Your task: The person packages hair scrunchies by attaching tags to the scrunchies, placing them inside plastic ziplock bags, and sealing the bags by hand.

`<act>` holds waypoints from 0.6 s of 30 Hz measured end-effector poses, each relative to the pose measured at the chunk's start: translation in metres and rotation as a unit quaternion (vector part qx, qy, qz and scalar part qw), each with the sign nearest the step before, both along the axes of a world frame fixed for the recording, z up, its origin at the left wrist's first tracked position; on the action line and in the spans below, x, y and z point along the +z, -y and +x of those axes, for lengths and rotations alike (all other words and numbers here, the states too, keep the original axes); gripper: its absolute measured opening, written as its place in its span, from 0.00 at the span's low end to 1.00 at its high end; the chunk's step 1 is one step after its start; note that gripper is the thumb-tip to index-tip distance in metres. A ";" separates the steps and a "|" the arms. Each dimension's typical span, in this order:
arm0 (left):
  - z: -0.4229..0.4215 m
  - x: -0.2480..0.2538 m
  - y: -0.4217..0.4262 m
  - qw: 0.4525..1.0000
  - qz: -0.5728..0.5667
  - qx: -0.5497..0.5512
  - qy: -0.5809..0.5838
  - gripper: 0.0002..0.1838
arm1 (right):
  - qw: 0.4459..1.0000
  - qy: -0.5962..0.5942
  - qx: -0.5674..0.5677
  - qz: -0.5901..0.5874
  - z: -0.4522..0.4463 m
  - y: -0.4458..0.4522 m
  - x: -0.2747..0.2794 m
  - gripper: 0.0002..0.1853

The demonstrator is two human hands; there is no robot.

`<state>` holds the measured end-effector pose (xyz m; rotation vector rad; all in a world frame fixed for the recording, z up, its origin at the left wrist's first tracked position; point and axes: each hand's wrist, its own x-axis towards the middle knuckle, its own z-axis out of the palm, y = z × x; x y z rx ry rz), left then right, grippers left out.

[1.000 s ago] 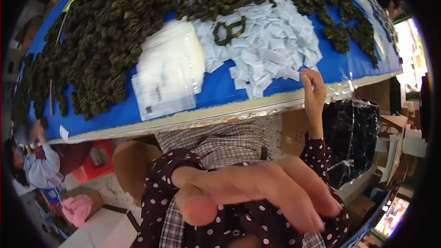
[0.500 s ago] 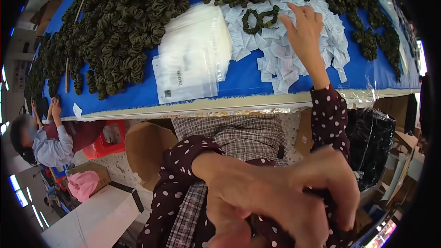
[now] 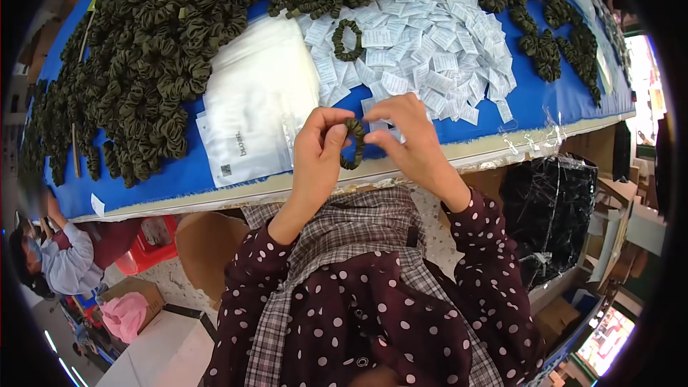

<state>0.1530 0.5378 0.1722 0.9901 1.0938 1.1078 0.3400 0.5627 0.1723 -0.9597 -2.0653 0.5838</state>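
Observation:
My left hand pinches a small dark green scrunchie between thumb and fingers, just above the table's front edge. My right hand is close on the other side of it, thumb and forefinger apart and pointing at the ring; whether they touch it is hard to tell. Beyond the hands lies a heap of small white printed labels, with another small scrunchie resting on it. To the left is a stack of clear plastic bags with black print.
Piles of dark green scrunchies cover the blue table at left and back, with more at right. A black wrapped bundle stands below the table at right. Another person works at far left, near a red stool.
My right hand has drawn back from the label heap toward me. One of two small scrunchies there is gone, and one is now in my left hand, which has moved forward to the table edge.

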 end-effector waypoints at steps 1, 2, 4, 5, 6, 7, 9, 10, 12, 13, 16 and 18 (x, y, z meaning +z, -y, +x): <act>-0.001 -0.005 0.006 1.000 -0.022 0.012 -0.004 0.11 | 0.996 0.024 -0.083 0.005 0.011 0.000 -0.006 0.11; -0.003 -0.009 0.010 0.999 -0.044 0.027 -0.010 0.11 | 0.985 0.046 -0.163 0.012 0.020 0.000 -0.013 0.12; -0.008 -0.018 0.012 0.997 -0.057 0.044 0.026 0.11 | 0.952 0.183 -0.242 0.024 0.039 -0.001 -0.028 0.14; -0.009 -0.022 0.013 0.994 -0.069 0.053 0.062 0.11 | 0.955 0.180 -0.235 0.024 0.042 -0.002 -0.031 0.14; -0.010 -0.024 0.014 0.990 -0.080 0.060 0.099 0.11 | 0.959 0.170 -0.227 0.012 0.044 -0.003 -0.034 0.13; -0.009 -0.025 0.014 0.984 -0.090 0.067 0.137 0.11 | 0.962 0.160 -0.220 0.001 0.045 -0.005 -0.034 0.12; -0.010 -0.022 0.014 0.982 -0.089 0.086 0.145 0.11 | 0.970 0.118 -0.213 -0.017 0.041 -0.006 -0.023 0.11; -0.010 -0.021 0.014 0.979 -0.091 0.099 0.155 0.10 | 0.974 0.077 -0.211 -0.038 0.039 -0.004 -0.013 0.10; -0.010 -0.019 0.013 0.972 -0.091 0.132 0.173 0.10 | 0.978 -0.005 -0.195 -0.079 0.031 -0.003 0.006 0.09; -0.011 -0.022 0.014 0.975 -0.074 0.116 0.173 0.10 | 0.980 -0.041 -0.137 -0.137 0.023 -0.002 0.013 0.09; -0.009 -0.028 0.019 0.984 -0.021 0.093 0.148 0.10 | 0.972 -0.119 -0.027 -0.202 -0.028 0.008 0.015 0.08; -0.022 -0.026 0.024 0.988 0.011 0.078 0.132 0.10 | 0.966 -0.153 0.015 -0.207 -0.059 0.012 0.015 0.07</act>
